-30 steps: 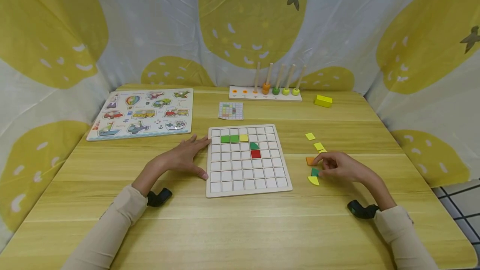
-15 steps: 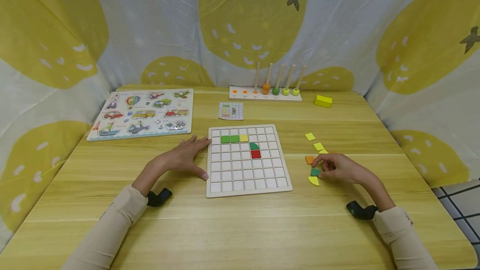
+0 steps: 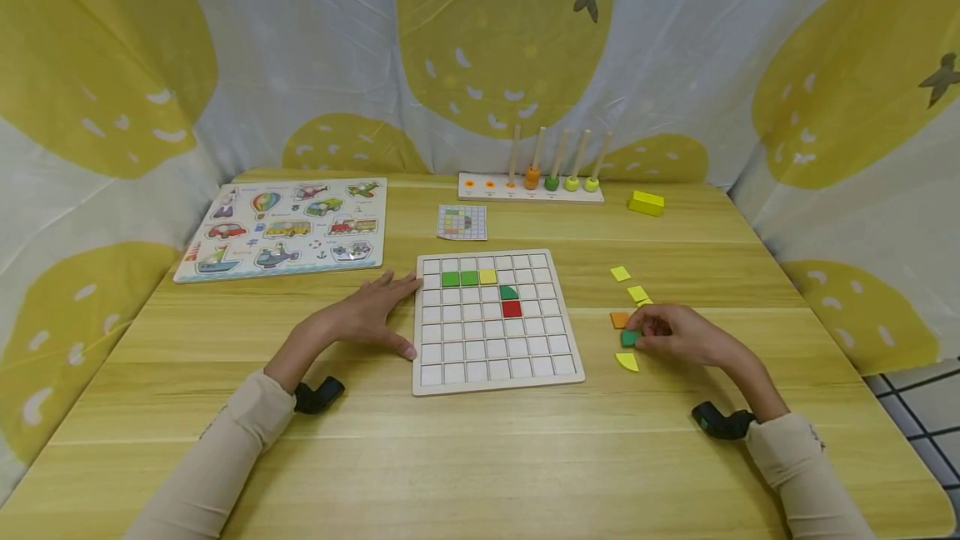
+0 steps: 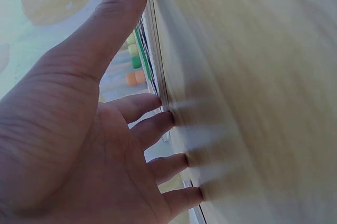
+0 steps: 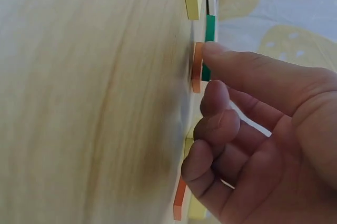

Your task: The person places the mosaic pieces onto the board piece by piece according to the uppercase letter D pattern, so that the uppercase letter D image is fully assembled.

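Note:
My right hand (image 3: 678,334) pinches a green tile (image 3: 628,338) between thumb and index finger, and in the right wrist view the green tile (image 5: 209,29) stands off the tabletop. Close by lie an orange tile (image 3: 618,320), a yellow quarter-circle tile (image 3: 627,362) and yellow square tiles (image 3: 637,293). My left hand (image 3: 371,313) is spread, its thumb and fingertips at the left edge of the white grid board (image 3: 480,348). On the board sit two light green tiles (image 3: 459,278), a yellow tile (image 3: 487,276), a green quarter-circle tile (image 3: 508,292) and a red tile (image 3: 512,308).
A small pattern card (image 3: 462,222) lies behind the board. Farther back stands a peg counting board (image 3: 531,187) with coloured beads. A vehicle picture puzzle (image 3: 285,227) lies at the left, a yellow block (image 3: 647,202) at the back right. A fruit-print curtain (image 3: 510,23) surrounds the table.
The green tile has come up from beside the yellow quarter circle, pinched in my right hand and shifted slightly away from me. My left hand and the board stay put.

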### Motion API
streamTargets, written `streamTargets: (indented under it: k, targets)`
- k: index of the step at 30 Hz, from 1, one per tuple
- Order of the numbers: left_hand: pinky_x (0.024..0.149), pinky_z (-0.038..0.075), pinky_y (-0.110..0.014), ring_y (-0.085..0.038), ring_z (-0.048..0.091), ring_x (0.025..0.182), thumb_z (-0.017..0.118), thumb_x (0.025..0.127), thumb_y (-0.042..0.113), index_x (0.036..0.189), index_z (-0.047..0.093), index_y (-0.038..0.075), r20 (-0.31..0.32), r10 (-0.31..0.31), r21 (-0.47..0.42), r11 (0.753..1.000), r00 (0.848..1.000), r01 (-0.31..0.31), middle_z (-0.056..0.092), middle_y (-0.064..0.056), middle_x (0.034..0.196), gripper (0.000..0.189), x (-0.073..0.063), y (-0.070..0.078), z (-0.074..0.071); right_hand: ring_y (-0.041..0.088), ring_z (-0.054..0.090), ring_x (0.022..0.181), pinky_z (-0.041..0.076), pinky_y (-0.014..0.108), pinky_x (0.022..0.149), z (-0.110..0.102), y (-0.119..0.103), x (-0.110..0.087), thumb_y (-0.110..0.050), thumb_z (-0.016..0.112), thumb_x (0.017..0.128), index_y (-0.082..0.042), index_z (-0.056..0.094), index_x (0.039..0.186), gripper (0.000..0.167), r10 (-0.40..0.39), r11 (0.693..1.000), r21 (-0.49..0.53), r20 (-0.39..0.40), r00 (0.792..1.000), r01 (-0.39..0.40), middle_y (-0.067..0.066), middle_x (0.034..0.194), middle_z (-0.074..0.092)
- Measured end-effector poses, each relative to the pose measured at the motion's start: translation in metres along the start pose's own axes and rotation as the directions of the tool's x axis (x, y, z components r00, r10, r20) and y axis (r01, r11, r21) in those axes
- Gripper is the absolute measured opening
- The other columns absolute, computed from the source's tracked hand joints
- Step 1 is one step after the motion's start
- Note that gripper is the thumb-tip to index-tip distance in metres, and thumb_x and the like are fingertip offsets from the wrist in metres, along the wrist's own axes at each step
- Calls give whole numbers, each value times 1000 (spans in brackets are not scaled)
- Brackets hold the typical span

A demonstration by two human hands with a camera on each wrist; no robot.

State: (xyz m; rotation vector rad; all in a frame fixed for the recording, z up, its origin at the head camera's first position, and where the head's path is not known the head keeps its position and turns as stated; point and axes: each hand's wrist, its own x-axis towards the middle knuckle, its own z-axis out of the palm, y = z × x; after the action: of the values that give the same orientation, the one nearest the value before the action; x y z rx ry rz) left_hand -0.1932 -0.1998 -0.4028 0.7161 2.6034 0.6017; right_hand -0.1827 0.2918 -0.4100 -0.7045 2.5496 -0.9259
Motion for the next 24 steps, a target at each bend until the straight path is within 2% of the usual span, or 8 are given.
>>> streamTargets:
  k: [7,14,24]
  targets:
    - [110,6,-67,-48,1,143,79,70,55,152,22,4,1,1,3,1000,1000,-1,15,-18,159,112,0,-1,0,9,48,70,42,22,60,0,-5,8,-10,67,90,-6,64,102,13,-12,1000,-21,-16,1000,11,-1,78,54]
    - [110,6,-68,-48,1,143,79,69,56,152,23,5,-1,0,3,1000,1000,0,15,-18,159,112,0,-2,0,11,49,71,43,22,61,2,-19,23,-8,67,89,-8,64,104,15,-43,998,-38,-18,999,42,-1,81,56]
    - [110,5,-68,-48,1,143,79,69,56,152,23,5,1,-1,2,1000,1000,1,14,-18,159,112,1,-2,1,14,50,70,43,24,61,11,-49,54,-9,67,90,-11,65,105,15,-129,991,-24,40,991,130,-2,79,56]
